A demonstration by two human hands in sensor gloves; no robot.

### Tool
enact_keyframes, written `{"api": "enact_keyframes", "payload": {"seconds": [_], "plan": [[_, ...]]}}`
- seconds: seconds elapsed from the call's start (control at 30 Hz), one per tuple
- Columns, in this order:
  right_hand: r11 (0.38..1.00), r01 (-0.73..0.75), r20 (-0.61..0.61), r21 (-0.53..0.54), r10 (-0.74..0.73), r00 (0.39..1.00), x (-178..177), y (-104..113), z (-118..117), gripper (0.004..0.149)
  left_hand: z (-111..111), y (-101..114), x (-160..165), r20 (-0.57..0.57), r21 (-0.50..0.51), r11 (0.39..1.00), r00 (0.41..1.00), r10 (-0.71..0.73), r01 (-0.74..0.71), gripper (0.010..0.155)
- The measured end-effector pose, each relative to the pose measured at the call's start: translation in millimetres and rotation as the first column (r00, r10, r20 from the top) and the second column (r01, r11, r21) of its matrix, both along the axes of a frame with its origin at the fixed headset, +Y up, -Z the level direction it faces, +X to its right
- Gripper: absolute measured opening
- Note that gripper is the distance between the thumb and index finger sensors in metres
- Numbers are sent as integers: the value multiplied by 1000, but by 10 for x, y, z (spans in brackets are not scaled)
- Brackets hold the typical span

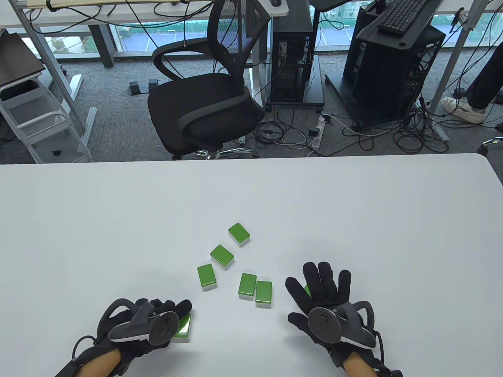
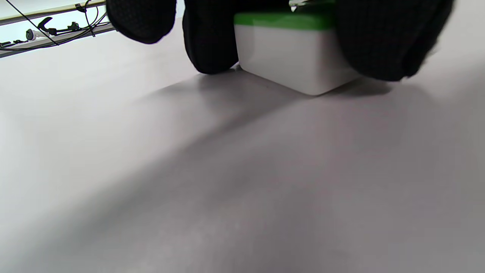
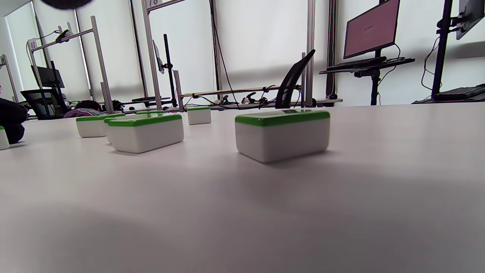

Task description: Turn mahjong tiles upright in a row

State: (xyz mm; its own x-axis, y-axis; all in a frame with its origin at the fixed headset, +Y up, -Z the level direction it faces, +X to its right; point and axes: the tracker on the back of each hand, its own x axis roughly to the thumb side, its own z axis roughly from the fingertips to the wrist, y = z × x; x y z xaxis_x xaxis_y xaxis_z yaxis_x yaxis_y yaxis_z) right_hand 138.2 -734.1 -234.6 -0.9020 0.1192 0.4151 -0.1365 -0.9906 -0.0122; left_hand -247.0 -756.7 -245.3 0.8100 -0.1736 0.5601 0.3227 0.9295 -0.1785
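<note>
1. My left hand (image 1: 145,322) lies low on the white tabletop (image 1: 353,204), its grip closed around one mahjong tile (image 2: 295,53); gloved fingers (image 2: 212,41) press both sides of it while it lies flat, green back up.
2. My right hand (image 1: 326,298) has a wide grip, fingers spread, hovering over another tile (image 3: 282,132) that rests flat beneath it, untouched.
3. Five more tiles lie green side up between and beyond my hands: a touching pair (image 1: 255,290), then single ones (image 1: 206,276), (image 1: 222,256) and (image 1: 239,234) trailing away.
</note>
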Motion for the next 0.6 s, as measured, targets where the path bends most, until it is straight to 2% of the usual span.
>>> {"api": "enact_keyframes", "payload": {"seconds": [0.2, 0.33, 0.47, 0.6], "plan": [[1000, -2, 0, -2, 2, 1000, -2, -4, -1, 74, -5, -13, 22, 6, 7, 1000, 1000, 6, -6, 90], [1000, -1, -2, 0, 1, 1000, -6, -4, 0, 73, -37, 22, 27, -5, -48, 999, 1000, 4, -5, 93], [1000, 10, 1, 1, -10, 1000, 0, -4, -5, 74, -148, 210, 86, -31, -68, 996, 997, 64, -66, 95], [1000, 12, 2, 2, -12, 1000, 5, -9, -8, 74, -322, 377, 223, -63, 5, 996, 994, 93, -93, 92]]}}
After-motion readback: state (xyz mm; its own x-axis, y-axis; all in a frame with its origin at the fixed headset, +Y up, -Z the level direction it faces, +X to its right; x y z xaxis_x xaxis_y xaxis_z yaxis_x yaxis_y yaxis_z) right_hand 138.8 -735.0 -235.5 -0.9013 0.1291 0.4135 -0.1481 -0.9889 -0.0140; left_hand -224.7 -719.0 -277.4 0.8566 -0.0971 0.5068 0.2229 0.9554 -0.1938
